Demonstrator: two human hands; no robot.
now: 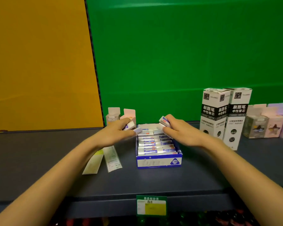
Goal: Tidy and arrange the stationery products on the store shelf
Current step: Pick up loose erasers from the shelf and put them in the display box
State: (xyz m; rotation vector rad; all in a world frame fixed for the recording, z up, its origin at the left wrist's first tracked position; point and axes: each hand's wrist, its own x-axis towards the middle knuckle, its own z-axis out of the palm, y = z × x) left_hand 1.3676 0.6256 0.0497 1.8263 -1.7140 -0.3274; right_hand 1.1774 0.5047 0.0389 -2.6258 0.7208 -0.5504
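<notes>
A blue and white display box [158,162] marked 2B stands on the dark shelf [153,181], filled with rows of wrapped white erasers [155,145]. My left hand [116,133] hovers over the box's back left corner, holding a few erasers [131,127]. Over the back right corner, my right hand [178,131] grips more erasers [163,122]. Both hands sit just above the box's far end.
Two flat paper packets [103,159] lie left of the box. Small pale boxes [121,115] stand behind my left hand. Two tall black and white refill boxes [224,116] stand at the right, with pastel boxes [268,123] beyond. A green price tag [151,206] hangs on the shelf edge.
</notes>
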